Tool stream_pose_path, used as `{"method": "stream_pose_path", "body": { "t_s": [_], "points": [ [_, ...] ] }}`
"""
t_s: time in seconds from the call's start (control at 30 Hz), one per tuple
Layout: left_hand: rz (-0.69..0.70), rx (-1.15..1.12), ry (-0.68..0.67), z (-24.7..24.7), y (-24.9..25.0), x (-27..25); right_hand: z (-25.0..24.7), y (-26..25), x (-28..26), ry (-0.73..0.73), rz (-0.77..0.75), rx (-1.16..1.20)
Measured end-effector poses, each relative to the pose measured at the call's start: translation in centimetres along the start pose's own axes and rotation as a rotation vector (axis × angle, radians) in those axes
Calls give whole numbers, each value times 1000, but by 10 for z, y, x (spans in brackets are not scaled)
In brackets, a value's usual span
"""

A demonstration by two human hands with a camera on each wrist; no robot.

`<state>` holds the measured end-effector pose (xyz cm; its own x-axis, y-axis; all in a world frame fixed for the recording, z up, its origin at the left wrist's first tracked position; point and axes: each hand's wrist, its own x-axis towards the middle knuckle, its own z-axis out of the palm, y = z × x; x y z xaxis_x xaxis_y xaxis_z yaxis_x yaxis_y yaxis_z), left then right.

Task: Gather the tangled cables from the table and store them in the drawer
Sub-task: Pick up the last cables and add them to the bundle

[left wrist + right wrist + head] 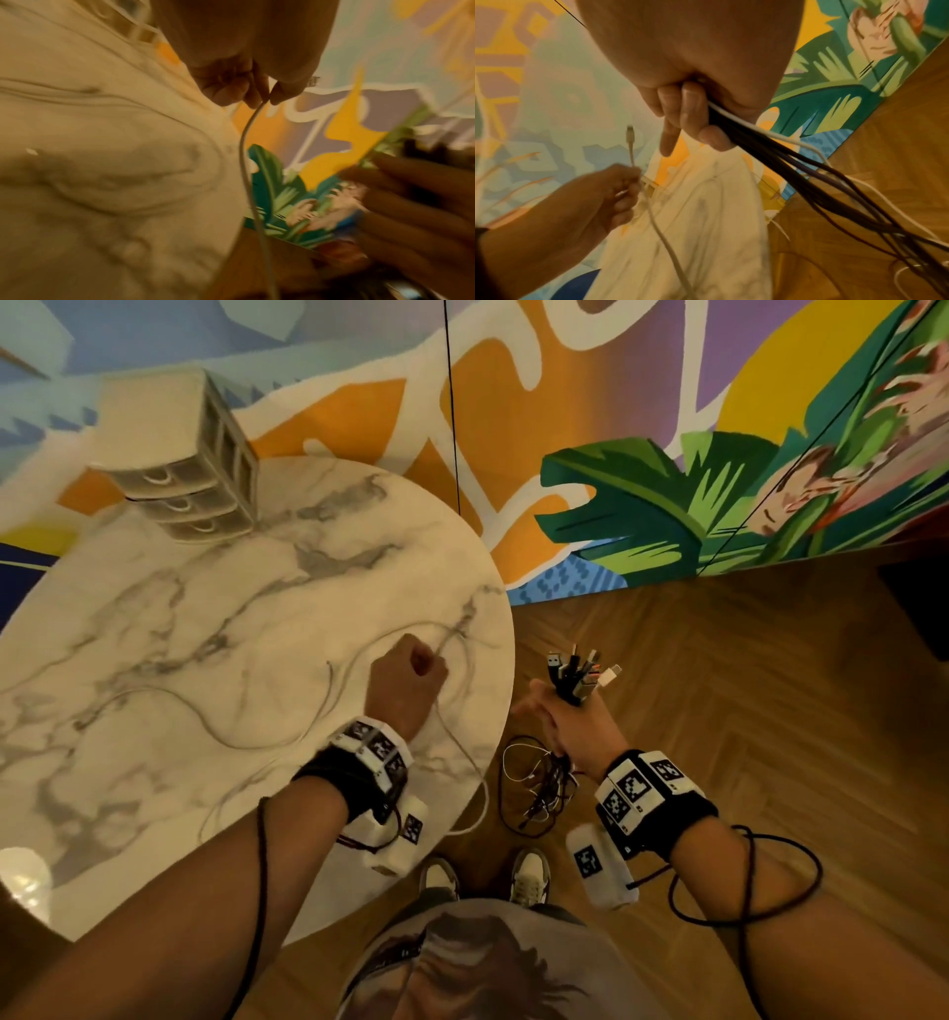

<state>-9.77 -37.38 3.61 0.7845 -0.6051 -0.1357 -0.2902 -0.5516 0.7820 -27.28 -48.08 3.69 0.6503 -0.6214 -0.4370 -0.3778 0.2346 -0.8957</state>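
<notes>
Bundle of cables (575,677), plug ends up, gripped in the right hand (562,716) off the desk edge, loose tails hanging over the wood floor. 1 pale cable (464,752) pinched by the left hand (405,683), fingers (254,89) curled on it near its plug, rest trailing over the marble desk (179,618); faint cable loops left on the desk, blurred. Gathering step, not finished. Next: add the pale cable to the bundle, then reach the drawer unit (190,469) at the desk's far side, 3 drawers closed.
</notes>
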Motion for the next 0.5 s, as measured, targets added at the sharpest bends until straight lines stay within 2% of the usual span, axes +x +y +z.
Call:
{"method": "stream_pose_path", "body": {
  "t_s": [0.13,0.27,0.5],
  "points": [
    [151,66,-101,22,29,-42,20,-18,10,-67,-65,145],
    [133,113,-91,25,31,-47,26,-22,11,-113,-67,195],
    [126,260,-170,12,29,-36,32,-23,11,-143,-69,176]
  ]
}}
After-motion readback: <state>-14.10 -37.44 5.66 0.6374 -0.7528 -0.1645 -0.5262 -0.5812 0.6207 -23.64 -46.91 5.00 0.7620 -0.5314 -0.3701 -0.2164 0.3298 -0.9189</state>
